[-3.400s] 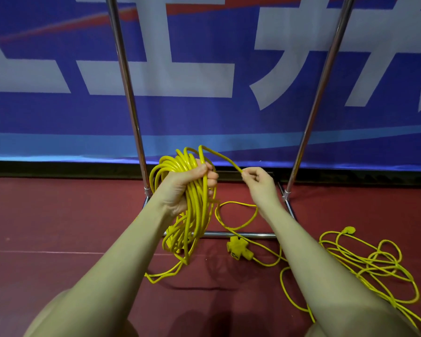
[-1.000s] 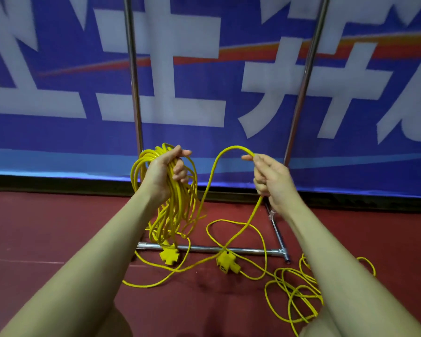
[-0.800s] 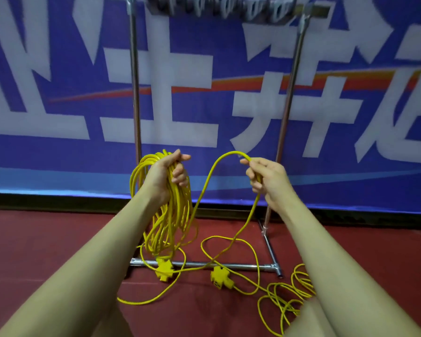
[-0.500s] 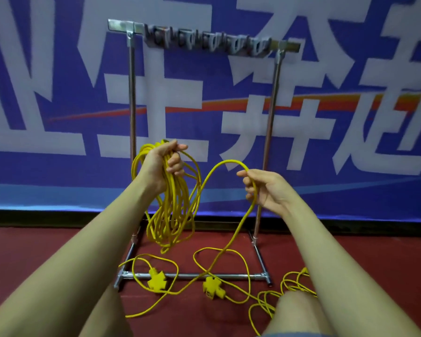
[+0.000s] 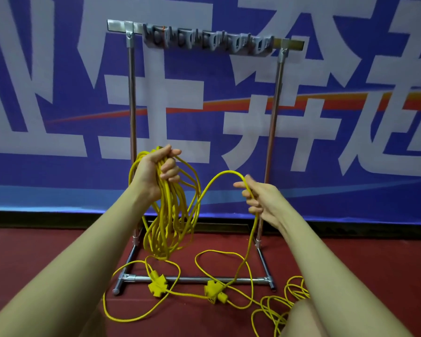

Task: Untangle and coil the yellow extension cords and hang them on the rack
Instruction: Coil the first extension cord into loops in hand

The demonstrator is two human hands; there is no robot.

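Now higher — left hand [image 5: 156, 172] clenching coil [image 5: 167, 215], right hand [image 5: 258, 198] pinching cord [image 5: 219, 178], rack [image 5: 206, 41] fully visible.

Both forearms outstretched, left hand [image 5: 156, 170] fisted in a tight grip, right hand [image 5: 260, 200] loosely curled.

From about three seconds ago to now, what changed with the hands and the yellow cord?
The right hand drew away from the coil and now holds up an arch of cord, no longer pinching it close beside the left hand. The view rose, so the rack's hook bar now shows. Unchanged: the left hand grips the coil, and the loose pile lies on the floor.
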